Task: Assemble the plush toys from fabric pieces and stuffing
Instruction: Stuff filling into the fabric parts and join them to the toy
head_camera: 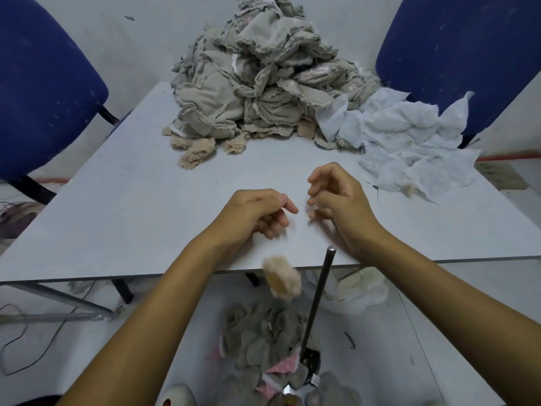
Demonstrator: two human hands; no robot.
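Both hands hang over the near part of the table point(123, 200) and hold nothing. The left hand point(257, 210) has loosely curled fingers. The right hand point(333, 197) has loosely curled fingers too, with the tips apart. A small fluffy piece point(281, 279) looks blurry in the air just below the table edge. I think it is dropping to the heap of grey pieces point(263, 341) on the floor, where finished bits seem to go.

A metal rod point(317, 300) stands up between the arms, probably close by for pushing or turning the cloth. The big pile of beige pieces point(251, 86) sits at the far side, within reach. Pale blue pieces point(409, 142) lie to its right. I see no words or labels.
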